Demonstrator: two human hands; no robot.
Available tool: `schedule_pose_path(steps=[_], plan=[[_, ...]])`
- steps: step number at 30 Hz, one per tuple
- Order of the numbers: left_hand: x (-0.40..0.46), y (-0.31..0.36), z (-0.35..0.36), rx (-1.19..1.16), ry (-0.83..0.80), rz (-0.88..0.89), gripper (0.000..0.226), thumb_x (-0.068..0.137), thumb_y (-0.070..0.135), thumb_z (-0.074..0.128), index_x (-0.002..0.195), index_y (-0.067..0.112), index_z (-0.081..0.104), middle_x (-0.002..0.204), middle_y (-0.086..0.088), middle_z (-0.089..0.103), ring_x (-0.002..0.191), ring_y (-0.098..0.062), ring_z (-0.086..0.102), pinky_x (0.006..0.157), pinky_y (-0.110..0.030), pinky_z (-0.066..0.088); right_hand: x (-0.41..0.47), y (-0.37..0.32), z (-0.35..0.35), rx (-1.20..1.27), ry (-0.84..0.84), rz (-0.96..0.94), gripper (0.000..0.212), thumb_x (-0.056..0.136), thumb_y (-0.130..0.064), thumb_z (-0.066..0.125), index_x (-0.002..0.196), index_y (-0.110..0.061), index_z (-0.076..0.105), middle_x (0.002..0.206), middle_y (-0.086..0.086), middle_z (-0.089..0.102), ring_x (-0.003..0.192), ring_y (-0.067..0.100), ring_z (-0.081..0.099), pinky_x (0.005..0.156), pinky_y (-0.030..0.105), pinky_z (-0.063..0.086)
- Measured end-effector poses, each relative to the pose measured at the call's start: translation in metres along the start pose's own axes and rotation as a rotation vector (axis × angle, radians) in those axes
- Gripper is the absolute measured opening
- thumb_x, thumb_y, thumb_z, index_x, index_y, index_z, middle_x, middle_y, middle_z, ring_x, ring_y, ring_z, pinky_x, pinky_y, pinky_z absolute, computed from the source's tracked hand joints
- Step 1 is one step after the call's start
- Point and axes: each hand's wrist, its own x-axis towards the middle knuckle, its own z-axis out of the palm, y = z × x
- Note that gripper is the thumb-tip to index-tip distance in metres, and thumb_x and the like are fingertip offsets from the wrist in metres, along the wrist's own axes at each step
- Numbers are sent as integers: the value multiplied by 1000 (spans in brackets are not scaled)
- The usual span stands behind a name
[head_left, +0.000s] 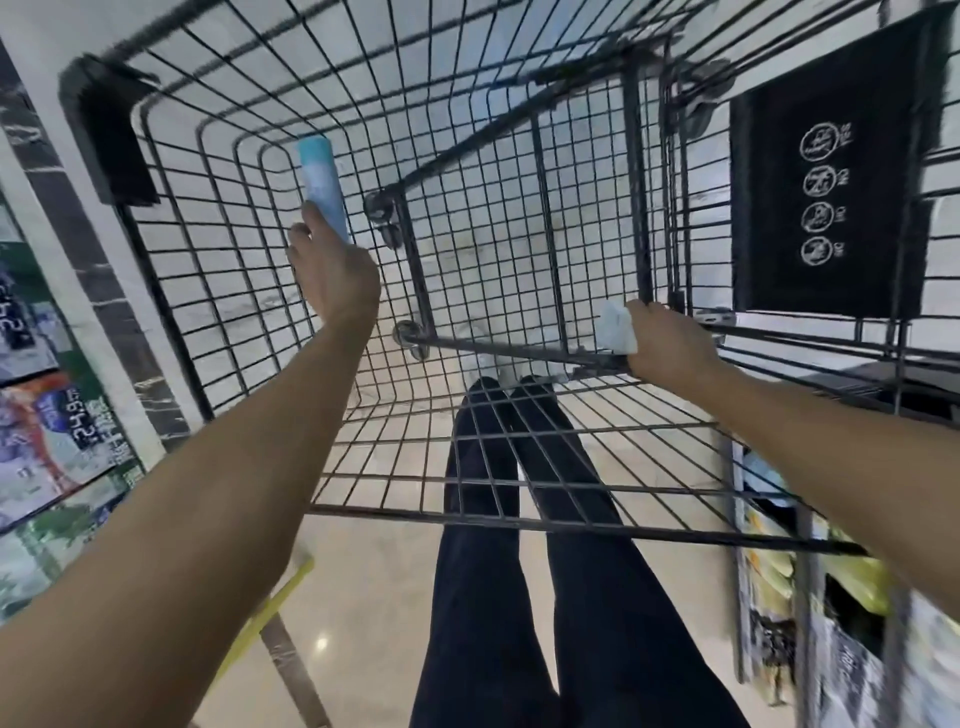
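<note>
- Left hand (332, 265) grips a blue tube (322, 182) by its lower end, above the cart (171, 218) basket; dropped from there, it might bounce or poke through the wires.
- Right hand (670, 343) clutches the cart's bar (519, 353) and a white tissue (615, 327); a loose hold could let the cart roll.

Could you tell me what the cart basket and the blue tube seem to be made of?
Cart basket: dark-coated metal wire, judging by its thin welded grid. Blue tube in the left hand: probably smooth plastic, evenly coloured; blur leaves it open.
</note>
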Motion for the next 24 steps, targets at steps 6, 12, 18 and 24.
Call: schedule_pose_path(steps=[6,12,18,24], plan=[[-12,4,-29,-37,-61,74,45,89,11,53,134,4,52,117,-21,59,104,-37,56,79,-43,46,-21,-1,-23,413,-42,83,58,75,-35,67,127,-17,53,113,5,67,99,30,65,83,43,58],[-47,21,-83,-70,-144,194,28,103,16,50,106,6,76,81,-6,72,69,-23,68,54,-26,46,-62,-28,-80,942,-36,97,92,73,-26,93,144,-28,35,126,0,52,107,25,58,87,38,50],[-103,48,-167,-566,-408,49,37,96,35,70,117,4,72,97,-1,76,75,-14,67,68,-20,52,-132,-49,-143,1414,-76,101,76,68,-31,91,132,-32,50,129,9,62,103,35,70,88,55,60],[-163,72,-256,-1009,-513,54,35,86,30,79,112,7,72,114,-16,73,115,-38,65,106,-47,51,-227,-68,-188,2036,-170,-125,49,102,-31,48,144,-5,50,119,17,70,82,27,67,73,40,54]])
